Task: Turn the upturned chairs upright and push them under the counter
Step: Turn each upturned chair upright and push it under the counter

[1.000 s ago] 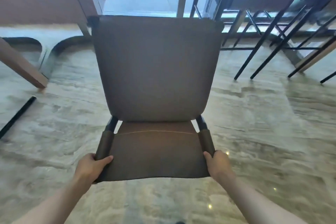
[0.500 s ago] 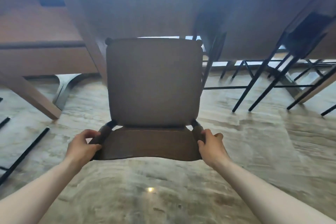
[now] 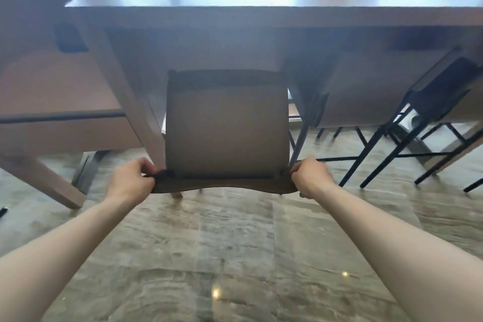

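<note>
Two hands (image 3: 132, 181) (image 3: 311, 178) gripping one chair (image 3: 226, 133).

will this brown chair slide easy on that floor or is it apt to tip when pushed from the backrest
The chair probably slides easily: the floor looks polished and reflective. Pushing high up, where the left hand and right hand grip the backrest corners, could rock it forward if a leg catches. Its thin dark frame suggests modest weight.
</note>
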Available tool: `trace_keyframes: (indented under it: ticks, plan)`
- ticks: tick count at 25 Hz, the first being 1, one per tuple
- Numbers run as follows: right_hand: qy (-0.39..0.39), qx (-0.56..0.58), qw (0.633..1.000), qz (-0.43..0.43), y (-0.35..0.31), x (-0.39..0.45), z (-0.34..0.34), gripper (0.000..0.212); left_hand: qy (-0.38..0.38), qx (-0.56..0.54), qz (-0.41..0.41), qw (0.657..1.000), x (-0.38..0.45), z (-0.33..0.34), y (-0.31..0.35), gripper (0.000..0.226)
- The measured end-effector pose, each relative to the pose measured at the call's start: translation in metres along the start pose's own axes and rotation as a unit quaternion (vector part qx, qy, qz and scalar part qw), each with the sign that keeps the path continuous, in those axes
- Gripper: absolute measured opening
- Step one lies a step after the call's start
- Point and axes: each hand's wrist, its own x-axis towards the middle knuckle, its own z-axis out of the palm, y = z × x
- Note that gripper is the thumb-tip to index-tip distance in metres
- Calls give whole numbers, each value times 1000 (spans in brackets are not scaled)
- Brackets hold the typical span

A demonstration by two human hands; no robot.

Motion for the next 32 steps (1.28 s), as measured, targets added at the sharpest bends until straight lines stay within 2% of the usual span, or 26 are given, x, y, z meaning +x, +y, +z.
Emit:
trace_keyframes:
  ticks: [3, 7, 12, 19, 25, 28, 32]
  plan:
    - [30, 42, 999, 16, -30, 20, -23, 31, -24, 20, 24, 999, 40, -16, 28, 20]
    - [61, 50, 996, 42, -66, 42, -45, 25, -74, 27, 6, 997, 85, -31, 57, 20]
    - [78, 31, 995, 58, -111, 76, -72, 25, -63, -8, -23, 998, 140, -40, 79, 22]
    - [80, 33, 993, 77, -137, 114, -88, 18, -70, -16, -58, 996, 197, -37, 97, 27]
    - [-24, 11, 996, 88, -134, 121, -89, 19, -109, -28, -104, 988, 186, -38, 93, 23]
    - [-135, 4, 988, 70, -138, 127, -101, 8, -179, -57, -166, 968, 185, -52, 104, 17]
    - [-262, 31, 957, 119, -128, 150, -111, 27, -298, -77, -254, 917, 194, -61, 109, 30]
